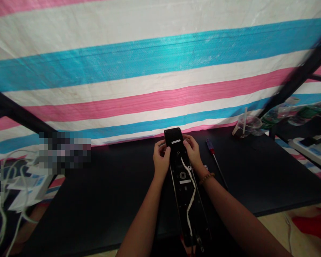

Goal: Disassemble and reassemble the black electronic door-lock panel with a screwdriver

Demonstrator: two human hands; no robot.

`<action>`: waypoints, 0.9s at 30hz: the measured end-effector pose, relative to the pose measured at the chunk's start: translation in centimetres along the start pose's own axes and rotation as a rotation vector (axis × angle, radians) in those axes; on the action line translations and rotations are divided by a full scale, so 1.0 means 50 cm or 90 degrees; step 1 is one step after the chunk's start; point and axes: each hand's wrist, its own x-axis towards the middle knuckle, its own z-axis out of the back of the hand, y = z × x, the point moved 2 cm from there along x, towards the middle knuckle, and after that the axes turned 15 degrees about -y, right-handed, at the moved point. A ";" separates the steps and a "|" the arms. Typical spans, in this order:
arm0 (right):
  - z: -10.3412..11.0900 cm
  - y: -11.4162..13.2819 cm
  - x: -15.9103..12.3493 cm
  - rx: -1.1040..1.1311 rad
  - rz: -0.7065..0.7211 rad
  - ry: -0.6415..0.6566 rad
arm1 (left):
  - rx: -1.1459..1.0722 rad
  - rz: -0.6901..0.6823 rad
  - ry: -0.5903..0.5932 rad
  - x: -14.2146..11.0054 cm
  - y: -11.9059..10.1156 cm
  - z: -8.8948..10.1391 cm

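Note:
A long black panel (179, 200), looking like the back of an electronic door lock, lies lengthwise before me with its far end raised. It has white labels, small screws, a round fitting with a square centre, and a pale cable (193, 197) running down its face. My left hand (161, 157) grips its left edge near the far end, thumb on the edge and fingers curled underneath. On the opposite edge, my right hand (193, 151) holds it the same way, a beaded bracelet at the wrist. To the right lies a screwdriver (210, 147) with a blue and red handle.
The black table (109, 200) meets a striped tarp (160, 71) at the back. A plastic cup (244, 126) with a straw stands at the back right, by crumpled clear plastic. White cables (23, 178) hang at the left. Dark metal posts (291, 78) slant at both sides.

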 end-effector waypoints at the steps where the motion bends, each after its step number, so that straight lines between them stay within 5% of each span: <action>1: 0.000 0.001 -0.001 -0.001 0.001 0.000 | -0.003 -0.004 0.000 0.000 -0.002 0.000; 15: -0.004 -0.035 0.013 0.014 -0.054 -0.020 | 0.013 0.041 -0.003 0.011 0.028 -0.001; 19: 0.003 -0.055 0.029 -0.077 0.001 -0.043 | 0.054 0.037 -0.002 0.021 0.052 0.002; 27: 0.007 -0.083 0.041 -0.106 -0.050 0.002 | 0.132 0.042 -0.003 0.026 0.066 0.006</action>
